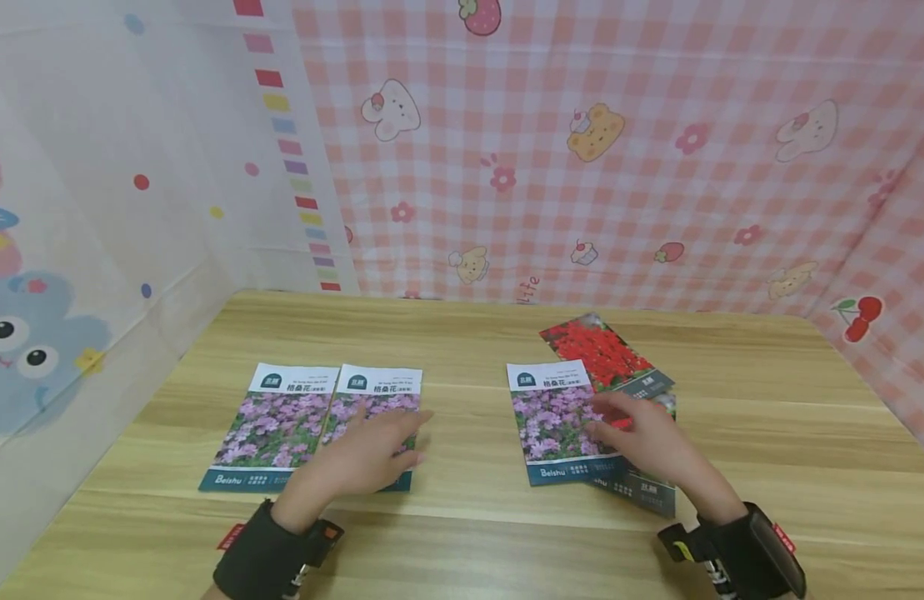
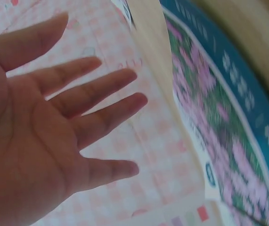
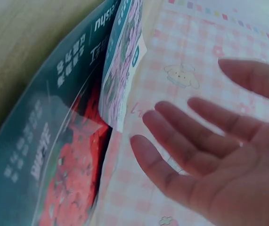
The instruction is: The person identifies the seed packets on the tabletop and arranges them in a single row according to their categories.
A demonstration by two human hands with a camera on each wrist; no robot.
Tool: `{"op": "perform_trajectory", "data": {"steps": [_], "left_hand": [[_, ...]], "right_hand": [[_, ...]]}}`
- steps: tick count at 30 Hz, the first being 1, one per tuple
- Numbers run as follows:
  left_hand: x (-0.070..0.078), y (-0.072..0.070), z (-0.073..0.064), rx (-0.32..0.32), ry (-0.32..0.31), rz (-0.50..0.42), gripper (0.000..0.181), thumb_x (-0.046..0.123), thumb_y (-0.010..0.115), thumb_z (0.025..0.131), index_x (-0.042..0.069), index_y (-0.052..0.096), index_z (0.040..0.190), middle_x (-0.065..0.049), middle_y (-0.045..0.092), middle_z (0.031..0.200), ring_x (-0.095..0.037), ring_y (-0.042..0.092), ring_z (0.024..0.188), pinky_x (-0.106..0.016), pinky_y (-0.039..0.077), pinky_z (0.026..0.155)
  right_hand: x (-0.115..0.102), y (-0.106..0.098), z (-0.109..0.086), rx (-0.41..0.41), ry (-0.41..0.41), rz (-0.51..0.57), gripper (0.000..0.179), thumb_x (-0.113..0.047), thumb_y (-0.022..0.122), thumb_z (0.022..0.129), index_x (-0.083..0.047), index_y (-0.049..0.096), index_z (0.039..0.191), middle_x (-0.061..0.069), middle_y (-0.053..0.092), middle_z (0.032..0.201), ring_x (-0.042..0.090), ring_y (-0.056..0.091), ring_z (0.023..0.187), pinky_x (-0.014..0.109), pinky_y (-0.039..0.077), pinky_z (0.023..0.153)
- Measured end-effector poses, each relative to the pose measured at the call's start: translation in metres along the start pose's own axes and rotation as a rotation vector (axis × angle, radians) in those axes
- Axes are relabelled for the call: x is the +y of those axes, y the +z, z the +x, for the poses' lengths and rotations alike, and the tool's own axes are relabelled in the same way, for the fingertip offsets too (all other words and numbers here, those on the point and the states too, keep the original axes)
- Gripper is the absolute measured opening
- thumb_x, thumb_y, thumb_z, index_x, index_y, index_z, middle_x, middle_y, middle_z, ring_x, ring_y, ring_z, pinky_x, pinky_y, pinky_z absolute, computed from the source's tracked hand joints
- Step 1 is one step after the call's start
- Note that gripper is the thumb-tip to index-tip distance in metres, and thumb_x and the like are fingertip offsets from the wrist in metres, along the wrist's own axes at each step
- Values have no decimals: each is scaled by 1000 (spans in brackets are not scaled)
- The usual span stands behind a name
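Note:
My left hand (image 1: 367,454) hovers with spread fingers over the right one of two purple-flower seed packets (image 1: 379,383) lying side by side. The left packet (image 1: 277,421) of that pair overlaps the other slightly at its edge. In the left wrist view, nothing lies in the palm of the left hand (image 2: 44,136). On the right, my right hand (image 1: 649,437) is at the right edge of a third purple-flower packet (image 1: 551,417). Its fingers are loosely bent and hold nothing in the right wrist view. Beneath that packet lie red-flower packets (image 1: 592,350), fanned out and partly hidden.
The packets lie on a wood-grain table (image 1: 462,533). A pink checked cloth (image 1: 551,208) hangs along the back and right, with a white patterned cloth (image 1: 184,108) on the left. Each wrist wears a black band (image 1: 262,554).

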State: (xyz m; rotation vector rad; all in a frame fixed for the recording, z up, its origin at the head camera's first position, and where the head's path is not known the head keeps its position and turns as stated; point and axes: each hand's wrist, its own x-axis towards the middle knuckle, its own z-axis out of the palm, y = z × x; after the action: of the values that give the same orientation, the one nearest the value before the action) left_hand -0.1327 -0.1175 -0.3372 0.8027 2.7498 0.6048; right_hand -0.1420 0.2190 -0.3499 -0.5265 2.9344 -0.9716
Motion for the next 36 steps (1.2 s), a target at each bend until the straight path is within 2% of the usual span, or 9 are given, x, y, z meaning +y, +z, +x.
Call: {"op": "perform_trajectory", "data": {"steps": [4,7,10,16,19,26,29,36], "left_hand": [[4,5,4,52,32,-140,48,19,54,90,1,41,132,-21,49,129,-37,41,119,-64,25,102],[8,10,8,72,35,-250,47,22,54,90,1,43,130,-21,53,125,-34,47,114,-56,38,97],[12,15,12,82,28,-350,46,24,54,89,1,44,128,-18,57,120,-30,51,109,-54,42,94],[22,23,19,36,11,-543,47,27,53,91,2,43,129,-16,56,120,-26,52,107,-47,46,92],[29,27,25,1,-2,-604,48,29,52,91,3,41,130,-16,54,121,-25,51,108,-45,46,93],[41,33,36,-69,-49,-800,49,24,53,91,2,37,132,-18,53,122,-25,56,98,-45,50,86],[44,35,40,-82,-70,-846,50,22,54,90,1,37,131,-18,54,120,-26,57,97,-44,51,85],[47,41,49,-122,-124,-1008,51,18,54,90,-3,34,131,-24,54,117,-30,56,100,-44,48,91]], "right_hand": [[7,-4,1,32,95,25,35,-18,60,85,4,56,112,19,64,100,30,58,90,49,52,74],[12,-6,2,4,184,11,37,-20,60,85,6,56,111,20,63,97,30,58,88,49,52,74],[16,-6,3,-32,243,-1,38,-20,60,85,8,55,110,21,63,95,28,58,83,48,53,72],[21,-6,4,-73,301,49,39,-20,59,85,10,54,109,17,63,88,20,57,72,38,55,62],[22,-5,4,-92,319,101,38,-18,58,86,11,53,109,14,62,84,17,57,67,35,56,58],[23,-2,5,-117,349,162,32,-15,56,87,10,54,106,14,63,84,17,58,69,36,57,60],[23,-1,5,-117,366,157,29,-15,57,87,8,56,105,13,63,85,17,58,69,35,57,60],[24,0,6,-114,371,171,27,-15,58,86,7,58,101,11,63,81,16,57,66,34,57,58]]}}
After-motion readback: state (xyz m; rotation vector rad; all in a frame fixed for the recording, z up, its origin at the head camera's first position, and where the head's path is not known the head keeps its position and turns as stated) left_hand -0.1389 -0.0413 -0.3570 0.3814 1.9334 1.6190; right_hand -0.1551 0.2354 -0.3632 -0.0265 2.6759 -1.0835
